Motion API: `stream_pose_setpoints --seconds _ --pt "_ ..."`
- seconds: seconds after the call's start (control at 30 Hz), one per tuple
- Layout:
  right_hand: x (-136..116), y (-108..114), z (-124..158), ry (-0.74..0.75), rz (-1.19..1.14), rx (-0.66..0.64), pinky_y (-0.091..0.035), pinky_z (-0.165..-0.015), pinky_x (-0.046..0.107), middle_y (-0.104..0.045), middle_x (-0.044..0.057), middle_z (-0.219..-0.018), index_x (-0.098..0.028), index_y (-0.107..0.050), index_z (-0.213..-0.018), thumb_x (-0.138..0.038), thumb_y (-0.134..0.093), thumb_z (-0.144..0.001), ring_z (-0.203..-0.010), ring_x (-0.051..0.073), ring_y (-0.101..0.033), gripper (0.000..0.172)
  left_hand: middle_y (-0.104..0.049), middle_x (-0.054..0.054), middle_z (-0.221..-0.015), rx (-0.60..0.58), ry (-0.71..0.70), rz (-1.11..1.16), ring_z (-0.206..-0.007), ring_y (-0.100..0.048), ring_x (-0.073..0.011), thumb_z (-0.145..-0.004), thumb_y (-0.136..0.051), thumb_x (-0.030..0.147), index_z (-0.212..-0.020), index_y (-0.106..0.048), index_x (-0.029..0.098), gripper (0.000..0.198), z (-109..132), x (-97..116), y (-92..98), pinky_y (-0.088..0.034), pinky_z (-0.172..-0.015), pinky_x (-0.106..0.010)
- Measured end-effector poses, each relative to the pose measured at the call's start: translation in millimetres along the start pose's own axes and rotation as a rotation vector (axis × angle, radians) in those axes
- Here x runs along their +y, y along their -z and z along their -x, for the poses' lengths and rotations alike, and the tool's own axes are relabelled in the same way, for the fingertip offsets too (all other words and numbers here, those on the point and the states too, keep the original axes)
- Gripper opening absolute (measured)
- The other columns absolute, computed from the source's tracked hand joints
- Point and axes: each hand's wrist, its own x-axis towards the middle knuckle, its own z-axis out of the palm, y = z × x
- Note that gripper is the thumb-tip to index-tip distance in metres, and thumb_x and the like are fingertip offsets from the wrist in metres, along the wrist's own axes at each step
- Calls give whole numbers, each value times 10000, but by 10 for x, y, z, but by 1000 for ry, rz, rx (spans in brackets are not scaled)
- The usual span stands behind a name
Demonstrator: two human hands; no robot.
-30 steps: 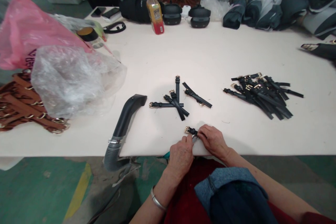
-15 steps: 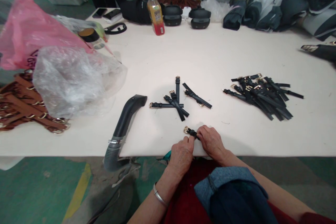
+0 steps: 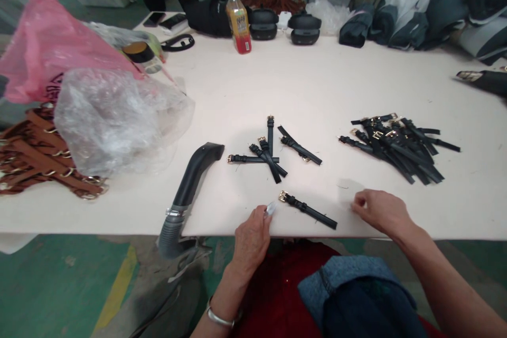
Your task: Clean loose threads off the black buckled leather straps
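A black buckled strap (image 3: 311, 211) lies on the table between my hands, its gold buckle at the left end. Just left of that buckle, my left hand (image 3: 252, 235) is closed around a small pale, partly see-through object (image 3: 270, 208) whose kind I cannot make out. To the right of the strap, my right hand (image 3: 382, 210) rests low over the table with curled fingers; what they hold, if anything, is hidden. Beyond the strap lie several similar black straps (image 3: 269, 161), loosely crossed. A larger heap of black straps (image 3: 396, 145) lies at the right.
A black hose nozzle (image 3: 194, 174) rises over the table's front edge. On the left are brown straps (image 3: 43, 156), a clear plastic bag (image 3: 106, 121) and a pink bag (image 3: 59, 47). A drink bottle (image 3: 240, 24) and black cases (image 3: 263, 25) stand at the back.
Both hands have let go of the strap, which now lies flat and fully visible. My right hand has moved right, my left hand slightly left, and its pale object now shows.
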Motion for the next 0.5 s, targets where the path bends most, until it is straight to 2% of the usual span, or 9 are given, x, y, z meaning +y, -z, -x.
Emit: stream_pose_setpoints --seconds 0.03,0.07,0.1,0.17,0.23,0.3,0.33,0.4,0.5 --pt "-82 -9 0 63 -47 67 -392 -613 306 -671 54 -963 -247 -677 -979 -288 -557 -796 -836 246 -613 222 -664 -27 -947 18 14 19 -829 -634 -193 -960 -359 263 -1103 -475 226 188 -5 -27 8 -413 -693 -276" --pt "-206 -38 -1 148 -105 140 -416 -672 312 -648 56 -1072 -252 -630 -1114 -251 -584 -775 -907 243 -603 343 -666 -28 -952 35 25 33 -827 -635 -192 -960 -356 268 -1103 -479 225 193 -12 -51 14 -413 -696 -276" --pt "-363 -84 -3 222 -169 196 -430 -728 321 -633 64 -1107 -237 -595 -1177 -258 -612 -765 -942 243 -591 413 -668 -31 -960 49 36 41 -827 -636 -193 -960 -355 275 -1104 -483 225 199 -21 -72 19 -415 -699 -277" --pt "-715 -207 -10 342 -284 243 -440 -785 334 -633 75 -1060 -209 -601 -1155 -325 -656 -772 -945 242 -574 403 -671 -36 -976 64 52 44 -834 -637 -202 -958 -357 290 -1108 -491 227 211 -38 -108 31 -419 -703 -286" --pt "-1013 -332 -22 419 -332 295 -440 -802 338 -630 73 -992 -216 -623 -1087 -299 -683 -768 -934 239 -554 336 -675 -41 -976 65 63 46 -835 -639 -213 -956 -358 300 -1108 -497 225 220 -51 -134 42 -424 -704 -296" --pt "-1150 -416 -42 454 -359 339 -438 -812 335 -624 59 -930 -220 -639 -1012 -244 -662 -795 -910 226 -546 220 -677 -46 -972 60 65 54 -835 -640 -218 -954 -355 303 -1108 -498 219 225 -58 -153 47 -428 -707 -300" --pt "-1139 -433 -57 461 -376 352 -439 -809 328 -621 51 -908 -224 -643 -984 -227 -640 -815 -900 217 -545 169 -677 -46 -975 59 65 59 -838 -640 -219 -955 -353 305 -1110 -496 219 229 -61 -159 47 -429 -710 -300" --pt "-951 -409 -107 447 -418 383 -449 -796 311 -621 41 -892 -229 -648 -963 -227 -598 -849 -888 204 -551 124 -675 -44 -984 58 70 66 -847 -640 -221 -956 -349 309 -1118 -493 220 234 -65 -166 39 -430 -714 -301" --pt "-361 -242 -261 304 -431 538 -467 -785 327 -634 54 -929 -221 -652 -999 -290 -581 -861 -903 221 -564 170 -674 -37 -975 58 88 66 -853 -641 -222 -954 -357 314 -1123 -493 226 234 -65 -168 23 -428 -715 -300"
